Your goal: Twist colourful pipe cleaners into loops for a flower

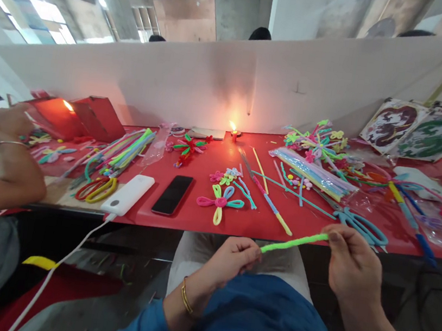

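Observation:
A bright green pipe cleaner (294, 242) is stretched between my two hands, just in front of the table's front edge and above my lap. My left hand (235, 258) pinches its left end; my right hand (351, 260) grips the other end between thumb and fingers. On the table straight ahead lies a flower (220, 203) of looped pipe cleaners in pink, blue, green and yellow. Behind it are smaller pink and yellow blossoms (225, 176). A striped stick (274, 208) wrapped in several colours lies beside the flower. Blue-handled scissors (360, 224) rest near my right hand.
A lit candle (234, 133) burns at the back by the white partition (191, 84). A black phone (172, 195) and white power bank (128, 195) with a cable lie left. Packed pipe cleaners (312, 173) lie right. A co-worker's arm (12, 158) is at far left.

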### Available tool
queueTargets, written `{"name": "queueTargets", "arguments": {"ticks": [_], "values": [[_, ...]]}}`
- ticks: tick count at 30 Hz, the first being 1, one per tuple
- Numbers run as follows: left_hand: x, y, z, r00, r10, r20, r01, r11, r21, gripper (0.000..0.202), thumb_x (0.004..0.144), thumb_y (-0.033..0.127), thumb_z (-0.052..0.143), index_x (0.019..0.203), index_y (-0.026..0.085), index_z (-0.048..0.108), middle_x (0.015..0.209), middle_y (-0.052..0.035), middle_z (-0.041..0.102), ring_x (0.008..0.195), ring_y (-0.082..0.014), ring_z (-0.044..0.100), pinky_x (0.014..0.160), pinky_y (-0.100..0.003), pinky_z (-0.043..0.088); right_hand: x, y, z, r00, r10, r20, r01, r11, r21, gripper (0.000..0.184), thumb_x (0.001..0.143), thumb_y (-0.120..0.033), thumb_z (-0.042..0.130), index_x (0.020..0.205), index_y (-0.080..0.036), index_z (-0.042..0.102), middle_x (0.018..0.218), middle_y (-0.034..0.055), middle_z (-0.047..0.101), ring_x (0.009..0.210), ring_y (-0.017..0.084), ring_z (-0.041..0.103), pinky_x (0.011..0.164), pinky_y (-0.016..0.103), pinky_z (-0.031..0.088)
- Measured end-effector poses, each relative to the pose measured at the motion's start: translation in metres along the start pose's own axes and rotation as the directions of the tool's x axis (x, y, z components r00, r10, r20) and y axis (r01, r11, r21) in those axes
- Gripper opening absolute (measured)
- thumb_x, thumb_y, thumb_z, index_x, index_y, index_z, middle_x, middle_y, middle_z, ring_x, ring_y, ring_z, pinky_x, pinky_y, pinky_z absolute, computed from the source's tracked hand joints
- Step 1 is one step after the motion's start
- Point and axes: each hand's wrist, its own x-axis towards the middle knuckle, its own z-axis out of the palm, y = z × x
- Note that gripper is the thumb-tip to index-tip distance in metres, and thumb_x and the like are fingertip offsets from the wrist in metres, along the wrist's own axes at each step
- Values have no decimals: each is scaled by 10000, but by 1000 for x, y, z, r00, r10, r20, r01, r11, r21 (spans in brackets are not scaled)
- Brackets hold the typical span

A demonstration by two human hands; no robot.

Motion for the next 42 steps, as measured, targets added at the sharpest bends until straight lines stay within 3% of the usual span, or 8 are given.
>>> {"name": "queueTargets", "arguments": {"ticks": [3,7,13,18,22,30,36,42], "values": [[4,-8,-16,999,23,-46,-25,999,-40,286,708,399,545,617,129,517,454,59,399,390,-33,281,386,-184,169,-5,-8,-12,945,-188,267,237,958,-164,142,804,-297,490,693,-216,526,660,18,557,588,150,536,533,261,432],[-2,-10,-33,998,-4,-56,11,993,118,251,694,368,549,621,130,522,443,58,423,378,-38,308,394,-185,209,-9,-15,-24,768,-318,556,513,825,-237,126,803,-197,491,688,-212,540,680,20,590,640,145,571,576,238,452],[-12,-8,-40,996,-70,-59,86,932,351,190,677,296,525,571,138,515,462,51,469,412,-57,394,428,-189,292,-15,-5,-34,656,-286,698,609,748,-265,137,821,-177,461,740,-206,567,707,36,610,679,148,575,612,245,474],[-14,-16,-43,996,-80,-39,89,920,381,179,659,302,543,592,137,525,483,51,482,423,-63,410,426,-192,313,-18,8,-30,631,-336,699,651,719,-242,113,813,-157,473,768,-205,565,724,33,615,691,146,570,628,249,473],[-13,-24,-45,991,-107,-75,125,940,318,271,682,395,515,564,153,488,427,53,462,364,-63,379,388,-199,284,-19,17,-20,666,-328,670,606,761,-229,134,816,-162,466,735,-211,561,699,17,608,679,138,573,621,232,467],[-7,-69,-57,967,-223,-120,213,973,-91,458,626,597,522,622,139,547,467,16,534,377,-72,419,399,-210,256,4,36,12,959,-202,200,276,832,-481,200,800,-351,472,703,-196,552,643,17,604,572,151,566,562,244,441],[8,-139,-58,901,-371,-222,334,923,-189,446,553,589,589,557,162,462,408,53,453,346,-54,343,384,-213,175,42,55,70,965,-253,66,245,786,-568,294,818,-369,391,742,-165,588,734,84,637,721,197,577,657,292,427],[16,-166,-72,877,-410,-251,336,896,-289,395,600,536,568,640,151,490,467,58,461,379,-48,365,406,-193,196,53,64,86,907,-230,353,403,721,-564,210,760,-350,503,705,-200,639,739,51,666,762,212,584,710,329,413]]}}
